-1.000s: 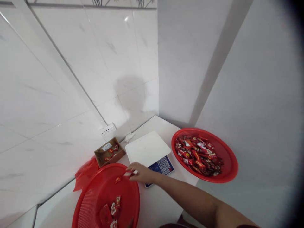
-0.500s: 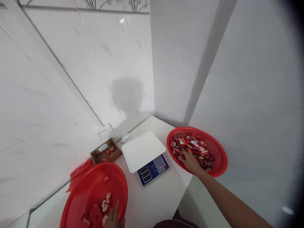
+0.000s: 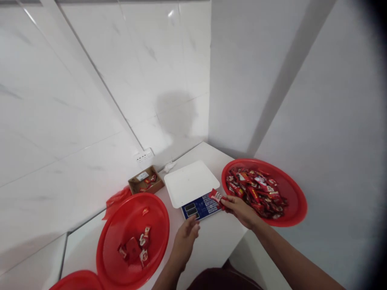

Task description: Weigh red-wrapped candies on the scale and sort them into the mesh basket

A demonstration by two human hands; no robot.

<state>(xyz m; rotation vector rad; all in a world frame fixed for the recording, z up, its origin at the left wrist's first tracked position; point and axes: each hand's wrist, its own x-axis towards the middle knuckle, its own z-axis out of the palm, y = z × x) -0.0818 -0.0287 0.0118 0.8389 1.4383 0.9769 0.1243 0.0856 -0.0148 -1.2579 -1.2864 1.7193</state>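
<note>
Between its thumb and fingers, my right hand [image 3: 240, 209] pinches a red-wrapped candy [image 3: 217, 196] with white print, possibly more than one. It is held over the keypad edge of a digital scale [image 3: 199, 208], just left of a red basket [image 3: 294, 193] heaped with wrapped candies [image 3: 256, 189]. Close to the scale's front edge is my left hand [image 3: 185, 241], holding nothing, its fingers apart and slightly bent. To its left stands a second red basket [image 3: 113, 225] with several red packets [image 3: 133, 249] inside. The scale's white pan [image 3: 190, 181] bears nothing large.
Behind the left basket are a small cardboard box [image 3: 146, 187] with some candies and a red plastic bag [image 3: 117, 199]. A third red basket [image 3: 78, 282] shows at the bottom left. Walls with a power socket [image 3: 144, 156] enclose the white table [image 3: 205, 241].
My right hand has come out of the right basket with candy and moved left toward the scale. My left hand has left the left basket and moved right. The view has shifted slightly.
</note>
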